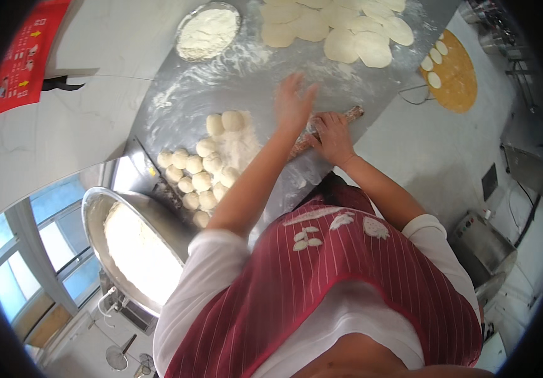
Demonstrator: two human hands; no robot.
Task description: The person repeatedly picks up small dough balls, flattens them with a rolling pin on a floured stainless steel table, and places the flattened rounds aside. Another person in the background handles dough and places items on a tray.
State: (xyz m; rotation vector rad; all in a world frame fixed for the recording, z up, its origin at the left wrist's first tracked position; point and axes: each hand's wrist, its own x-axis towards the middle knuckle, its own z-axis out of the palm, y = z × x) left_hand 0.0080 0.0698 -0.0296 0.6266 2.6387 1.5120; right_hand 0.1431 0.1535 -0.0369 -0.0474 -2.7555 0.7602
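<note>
A flour-dusted rolling pin [355, 113] lies slantwise on the grey work surface [262, 90]. My right hand [333, 137] rests on its middle, fingers bent over it. My left hand [295, 101], blurred, is just left of the pin with its fingers apart, holding nothing. Part of the pin is hidden behind my hands and left forearm. Round dough balls [202, 181] sit in a cluster to the left, beside a patch of loose flour [238, 144]. Flat rolled dough rounds [370, 48] overlap at the far side. A bowl of flour [207, 33] stands at the far left of them.
A large metal basin [92, 227] with pale contents stands at the lower left. Beyond the right edge of the surface, a round tan board [460, 71] carries several small dough rounds. A red printed sheet [25, 56] is at the upper left.
</note>
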